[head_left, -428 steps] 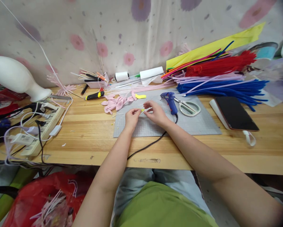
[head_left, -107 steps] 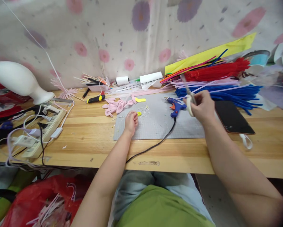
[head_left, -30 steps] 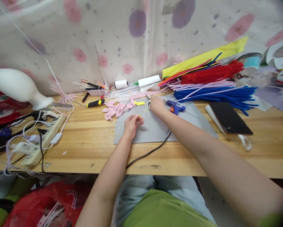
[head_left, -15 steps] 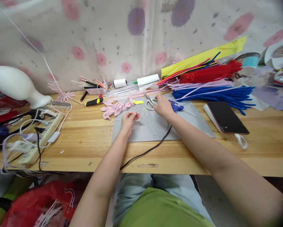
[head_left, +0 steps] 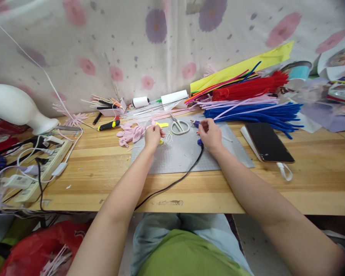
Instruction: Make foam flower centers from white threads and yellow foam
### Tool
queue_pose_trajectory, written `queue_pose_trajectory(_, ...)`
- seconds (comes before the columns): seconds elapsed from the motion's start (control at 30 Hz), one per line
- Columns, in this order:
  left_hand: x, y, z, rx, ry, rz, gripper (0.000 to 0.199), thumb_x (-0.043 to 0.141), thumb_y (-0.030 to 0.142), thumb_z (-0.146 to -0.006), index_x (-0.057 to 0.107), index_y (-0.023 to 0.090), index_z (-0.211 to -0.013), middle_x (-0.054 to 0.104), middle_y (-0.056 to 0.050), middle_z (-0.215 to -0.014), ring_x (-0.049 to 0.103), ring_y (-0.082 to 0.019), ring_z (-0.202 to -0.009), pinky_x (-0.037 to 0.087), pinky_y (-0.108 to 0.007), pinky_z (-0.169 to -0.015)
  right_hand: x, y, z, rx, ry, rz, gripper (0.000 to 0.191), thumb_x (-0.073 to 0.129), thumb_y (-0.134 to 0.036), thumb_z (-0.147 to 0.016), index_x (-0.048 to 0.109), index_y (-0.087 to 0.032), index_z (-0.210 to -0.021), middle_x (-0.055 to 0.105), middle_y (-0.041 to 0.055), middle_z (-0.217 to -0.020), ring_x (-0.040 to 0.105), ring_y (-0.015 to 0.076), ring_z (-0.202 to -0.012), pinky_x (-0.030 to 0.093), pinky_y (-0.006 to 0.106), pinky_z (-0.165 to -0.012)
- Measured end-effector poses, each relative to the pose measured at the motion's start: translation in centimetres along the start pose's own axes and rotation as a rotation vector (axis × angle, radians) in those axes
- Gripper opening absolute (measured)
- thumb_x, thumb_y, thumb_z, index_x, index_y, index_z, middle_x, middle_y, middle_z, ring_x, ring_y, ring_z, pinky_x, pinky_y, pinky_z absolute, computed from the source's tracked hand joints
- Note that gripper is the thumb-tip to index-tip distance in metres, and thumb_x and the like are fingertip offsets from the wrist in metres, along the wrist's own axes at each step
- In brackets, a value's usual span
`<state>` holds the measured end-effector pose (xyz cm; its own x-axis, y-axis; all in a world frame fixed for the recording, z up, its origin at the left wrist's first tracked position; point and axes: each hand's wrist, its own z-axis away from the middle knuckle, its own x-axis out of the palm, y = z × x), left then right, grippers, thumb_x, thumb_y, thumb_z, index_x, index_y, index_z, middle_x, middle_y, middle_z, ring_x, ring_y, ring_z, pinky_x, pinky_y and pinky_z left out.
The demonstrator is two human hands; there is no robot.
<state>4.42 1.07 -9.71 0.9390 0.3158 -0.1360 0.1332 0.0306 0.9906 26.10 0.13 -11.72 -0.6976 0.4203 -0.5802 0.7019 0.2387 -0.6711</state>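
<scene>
My right hand [head_left: 211,135] is closed around a blue glue gun [head_left: 197,123], whose nozzle points left and whose black cord [head_left: 186,173] runs to the table's front edge. My left hand [head_left: 154,137] has its fingers pinched together beside a yellow strip [head_left: 163,125]; whatever is in the pinch is too small to make out. A bit of yellow shows under those fingers. Pink fuzzy pieces [head_left: 132,134] lie left of this hand. Thin white strands [head_left: 168,138] rest on the grey cutting mat [head_left: 175,163] to its right. Scissors with pale handles [head_left: 180,127] lie between both hands.
Blue pipe cleaners [head_left: 247,115] and red ones [head_left: 247,88] are piled at the back right. A dark phone-like device [head_left: 268,142] sits at right. A utility knife [head_left: 108,125] lies back left, and a power strip [head_left: 42,172] with tangled cables occupies the left.
My right hand has left the scissors, which now lie on the mat, and has taken hold of the glue gun. My left hand has moved slightly up, towards the yellow strip.
</scene>
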Motion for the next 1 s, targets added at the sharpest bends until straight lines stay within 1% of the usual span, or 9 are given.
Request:
queue_pose_trajectory(0.13,0.5,-0.3,-0.3,0.031,-0.070,-0.106,0.017,0.050,0.027,-0.077,0.055,0.016,-0.065,0.063,-0.003,-0.059,0.059,-0.013,-0.052,0.044,-0.027,-0.063,0.3,0.2,0.0,0.027,-0.004,-0.031,0.021,0.042,-0.029,-0.081,0.050,-0.018,-0.097,0.063,0.0074,-0.086,0.057,0.0169,-0.073,0.042,0.030,-0.070)
queue_pose_trajectory(0.23,1.4,-0.6,0.3,0.092,-0.049,-0.293,0.004,0.056,0.022,-0.072,0.057,0.018,-0.073,0.067,-0.003,-0.072,0.063,-0.015,-0.070,0.044,-0.029,-0.075,0.3,0.4,0.0,0.023,-0.001,-0.041,0.020,0.041,-0.028,-0.081,0.050,-0.018,-0.097,0.062,0.0071,-0.084,0.057,0.0171,-0.074,0.042,0.030,-0.071)
queue_pose_trajectory(0.33,2.1,-0.9,0.7,0.185,-0.012,-0.455,0.011,0.060,0.023,-0.070,0.062,0.020,-0.080,0.069,-0.003,-0.088,0.061,-0.018,-0.089,0.038,-0.033,-0.089,0.2,0.4,0.0,0.005,0.005,-0.034,0.020,0.042,-0.027,-0.081,0.050,-0.017,-0.096,0.062,0.0072,-0.084,0.057,0.0172,-0.074,0.042,0.029,-0.070)
queue_pose_trajectory(0.43,2.0,-1.2,0.2,0.175,-0.009,-0.511,0.016,0.054,0.029,-0.076,0.066,0.020,-0.080,0.069,-0.004,-0.090,0.060,-0.020,-0.096,0.036,-0.034,-0.091,0.2,0.4,0.1,0.002,0.005,-0.020,0.020,0.041,-0.026,-0.080,0.050,-0.017,-0.096,0.062,0.0073,-0.083,0.057,0.0175,-0.074,0.041,0.029,-0.069)
queue_pose_trajectory(0.5,1.4,-1.6,-0.4,0.143,-0.023,-0.485,0.023,0.048,0.031,-0.079,0.068,0.020,-0.077,0.069,-0.005,-0.084,0.061,-0.020,-0.091,0.039,-0.033,-0.086,0.3,0.4,0.1,0.003,-0.003,-0.015,0.020,0.041,-0.025,-0.080,0.050,-0.017,-0.096,0.063,0.0074,-0.084,0.057,0.0175,-0.074,0.042,0.029,-0.070)
queue_pose_trajectory(0.6,0.3,-2.1,-1.3,0.130,-0.026,-0.396,0.020,0.054,0.032,-0.074,0.069,0.018,-0.076,0.069,-0.004,-0.081,0.061,-0.019,-0.084,0.042,-0.030,-0.078,0.3,0.3,0.1,-0.001,-0.009,-0.019,0.019,0.041,-0.025,-0.080,0.051,-0.017,-0.095,0.063,0.0074,-0.084,0.057,0.0173,-0.073,0.042,0.029,-0.070)
queue_pose_trajectory(0.8,-2.0,-2.0,-1.7,0.155,0.030,-0.262,0.016,0.058,0.030,-0.070,0.067,0.016,-0.066,0.066,-0.001,-0.070,0.059,-0.015,-0.075,0.042,-0.025,-0.076,0.4,0.3,0.2,0.036,-0.031,-0.005,0.019,0.040,-0.025,-0.080,0.051,-0.018,-0.094,0.063,0.0065,-0.083,0.057,0.0172,-0.073,0.041,0.029,-0.069)
queue_pose_trajectory(0.87,-3.3,-1.5,-1.8,0.150,0.053,-0.321,0.016,0.060,0.031,-0.069,0.067,0.016,-0.068,0.066,-0.001,-0.070,0.059,-0.016,-0.076,0.042,-0.025,-0.075,0.4,0.5,0.2,0.061,-0.044,0.012,0.019,0.041,-0.026,-0.081,0.052,-0.019,-0.095,0.063,0.0052,-0.079,0.057,0.0175,-0.070,0.040,0.028,-0.066)
queue_pose_trajectory(1.0,-6.9,-0.3,-1.8,0.141,0.138,-0.565,0.020,0.061,0.036,-0.068,0.067,0.016,-0.071,0.068,-0.005,-0.079,0.060,-0.019,-0.080,0.041,-0.029,-0.075,0.4,0.6,0.2,0.110,-0.069,0.088,0.020,0.042,-0.028,-0.080,0.053,-0.020,-0.096,0.062,0.0028,-0.071,0.056,0.0178,-0.066,0.037,0.028,-0.062)
